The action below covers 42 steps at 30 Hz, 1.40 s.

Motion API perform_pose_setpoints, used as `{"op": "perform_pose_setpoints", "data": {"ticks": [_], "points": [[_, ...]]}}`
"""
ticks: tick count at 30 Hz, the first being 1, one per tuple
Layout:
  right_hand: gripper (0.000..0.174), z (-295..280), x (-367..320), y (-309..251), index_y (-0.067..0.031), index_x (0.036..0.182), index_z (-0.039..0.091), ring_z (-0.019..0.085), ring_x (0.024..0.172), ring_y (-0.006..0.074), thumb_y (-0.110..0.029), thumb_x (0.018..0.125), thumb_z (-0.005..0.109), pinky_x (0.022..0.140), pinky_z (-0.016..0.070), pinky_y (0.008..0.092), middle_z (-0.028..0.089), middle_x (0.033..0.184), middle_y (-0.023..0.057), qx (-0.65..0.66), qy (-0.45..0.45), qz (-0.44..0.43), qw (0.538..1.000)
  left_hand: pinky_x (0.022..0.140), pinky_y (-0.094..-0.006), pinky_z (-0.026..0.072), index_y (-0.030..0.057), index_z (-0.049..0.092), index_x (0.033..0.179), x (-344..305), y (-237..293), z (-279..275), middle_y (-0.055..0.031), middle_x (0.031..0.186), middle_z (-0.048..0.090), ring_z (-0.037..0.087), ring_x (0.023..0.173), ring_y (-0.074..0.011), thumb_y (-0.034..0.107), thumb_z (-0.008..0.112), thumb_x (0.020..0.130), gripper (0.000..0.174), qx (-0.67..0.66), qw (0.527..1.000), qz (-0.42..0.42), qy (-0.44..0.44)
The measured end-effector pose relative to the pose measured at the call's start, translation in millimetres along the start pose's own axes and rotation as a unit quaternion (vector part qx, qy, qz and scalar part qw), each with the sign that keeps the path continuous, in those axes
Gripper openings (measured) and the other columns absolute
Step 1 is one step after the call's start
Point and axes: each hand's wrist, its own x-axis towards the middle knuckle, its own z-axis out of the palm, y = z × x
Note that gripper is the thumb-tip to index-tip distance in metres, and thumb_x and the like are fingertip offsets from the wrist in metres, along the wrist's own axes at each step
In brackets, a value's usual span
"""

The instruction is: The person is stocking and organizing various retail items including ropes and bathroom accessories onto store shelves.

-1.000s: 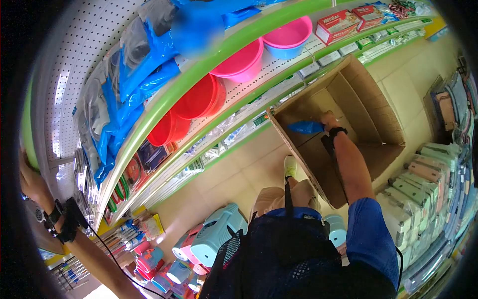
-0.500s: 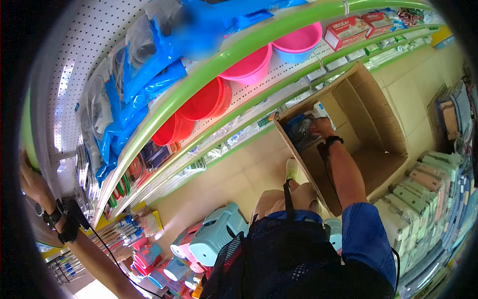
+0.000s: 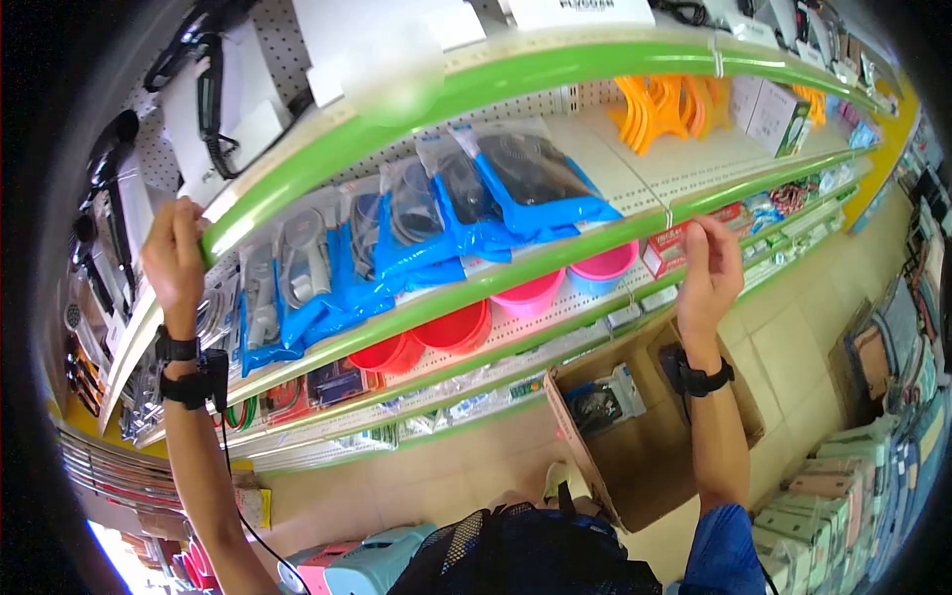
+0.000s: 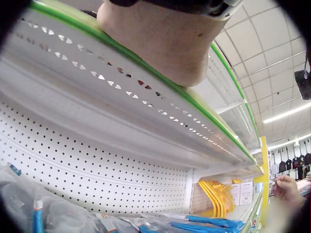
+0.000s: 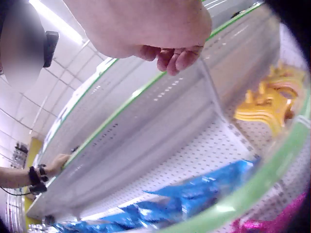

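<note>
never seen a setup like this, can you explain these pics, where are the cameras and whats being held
There is no machine here: these are a person's own two hands, with a camera strapped to each wrist and another worn on the head. The wide picture looks down from the head; the other two look out from the left and right wrists.

The left hand touches the green edge of an upper shelf. The right hand hovers before the shelves, fingers loosely curled; nothing shows in its grasp.

Blue-trimmed bags lie on the shelf between the hands, with red and pink tubs one shelf lower. On the floor, a cardboard box contains a packaged item.
</note>
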Motion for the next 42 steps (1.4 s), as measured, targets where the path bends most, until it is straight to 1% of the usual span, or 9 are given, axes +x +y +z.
{"op": "perform_pose_setpoints", "data": {"ticks": [6, 7, 12, 19, 23, 26, 33, 36, 42], "points": [[0.011, 89, 58, -82, 0.0023, 0.102, 0.066, 0.061, 0.078, 0.014, 0.002, 0.091, 0.063, 0.072, 0.0493, 0.0269, 0.067, 0.091, 0.0083, -0.022, -0.049, -0.257, 0.965, 0.062, -0.0425, 0.0475, 0.0022, 0.063, 0.083, 1, 18, -4, -0.0157, 0.074, 0.064, 0.063, 0.066, -0.0354, 0.025, 0.053, 0.101, 0.03, 0.037, 0.999, 0.002, 0.003], [0.01, 98, 65, -91, 0.0017, 0.096, 0.066, 0.063, 0.073, 0.0193, 0.004, 0.088, 0.063, 0.069, 0.0499, 0.0287, 0.067, 0.086, 0.0114, -0.033, -0.126, -0.301, 0.945, 0.061, -0.0436, 0.0461, 0.0019, 0.062, 0.081, 0, 18, -4, -0.0159, 0.073, 0.063, 0.061, 0.066, -0.0363, 0.025, 0.054, 0.101, 0.032, 0.043, 0.999, 0.012, 0.022], [0.009, 95, 49, -55, 0.0018, 0.093, 0.065, 0.065, 0.077, 0.0343, 0.001, 0.084, 0.063, 0.07, 0.0522, 0.0398, 0.067, 0.086, 0.0169, -0.126, -0.139, -0.35, 0.918, 0.06, -0.0443, 0.0435, 0.0014, 0.06, 0.079, 1, 20, -2, -0.0162, 0.071, 0.058, 0.058, 0.064, -0.0368, 0.024, 0.056, 0.099, 0.031, 0.025, 0.999, 0.022, 0.036], [0.041, 82, 57, 82, 0.0058, 0.106, 0.069, 0.066, 0.097, 0.0436, -0.03, 0.087, 0.067, 0.085, 0.0514, 0.0481, 0.069, 0.1, 0.0279, -0.359, -0.301, -0.003, 0.883, 0.06, -0.0454, 0.0411, 0.0009, 0.055, 0.075, 1, 22, -1, -0.016, 0.07, 0.053, 0.054, 0.064, -0.0372, 0.023, 0.057, 0.098, 0.032, 0.032, 0.998, 0.024, 0.05], [0.066, 97, 83, 79, 0.0096, 0.111, 0.068, 0.066, 0.107, 0.0427, -0.05, 0.082, 0.071, 0.089, 0.0521, 0.0451, 0.067, 0.111, 0.0326, -0.408, -0.369, 0.19, 0.814, 0.059, -0.0454, 0.0406, 0.0012, 0.054, 0.073, 1, 23, -1, -0.0158, 0.069, 0.052, 0.053, 0.063, -0.037, 0.021, 0.057, 0.097, 0.032, 0.027, 0.998, 0.03, 0.057], [0.061, 104, 92, 107, 0.0097, 0.099, 0.071, 0.07, 0.088, 0.0351, -0.047, 0.079, 0.077, 0.078, 0.0525, 0.0423, 0.072, 0.093, 0.0261, -0.408, -0.355, 0.173, 0.823, 0.062, -0.0427, 0.0469, 0.0022, 0.062, 0.081, 0, 19, -4, -0.0157, 0.073, 0.063, 0.062, 0.066, -0.0355, 0.027, 0.056, 0.1, 0.032, 0.063, 0.997, 0.025, 0.031], [0.093, 100, 98, 106, 0.0225, 0.116, 0.058, 0.068, 0.082, 0.0281, -0.058, 0.074, 0.08, 0.065, 0.0508, 0.0402, 0.068, 0.103, 0.0255, -0.322, -0.383, 0.269, 0.823, 0.059, -0.045, 0.0408, 0.0012, 0.055, 0.073, 0, 22, 0, -0.015, 0.069, 0.053, 0.054, 0.063, -0.0368, 0.022, 0.059, 0.096, 0.031, 0.026, 0.997, 0.032, 0.059], [0.095, 104, 95, 83, 0.0185, 0.119, 0.06, 0.069, 0.091, 0.0266, -0.062, 0.071, 0.08, 0.074, 0.0528, 0.04, 0.07, 0.105, 0.0229, -0.356, -0.379, 0.331, 0.787, 0.059, -0.045, 0.0408, 0.0015, 0.056, 0.074, 0, 26, -1, -0.0149, 0.07, 0.054, 0.054, 0.063, -0.037, 0.022, 0.059, 0.097, 0.031, 0.035, 0.998, 0.02, 0.055], [0.084, 110, 90, 89, 0.0193, 0.114, 0.061, 0.07, 0.077, 0.0234, -0.048, 0.07, 0.087, 0.063, 0.0541, 0.0334, 0.071, 0.103, 0.0199, -0.245, -0.369, 0.364, 0.819, 0.059, -0.0439, 0.0429, 0.0018, 0.06, 0.077, -2, 24, -1, -0.0141, 0.071, 0.058, 0.058, 0.063, -0.0356, 0.025, 0.058, 0.098, 0.031, 0.026, 0.998, 0.011, 0.047]]}}
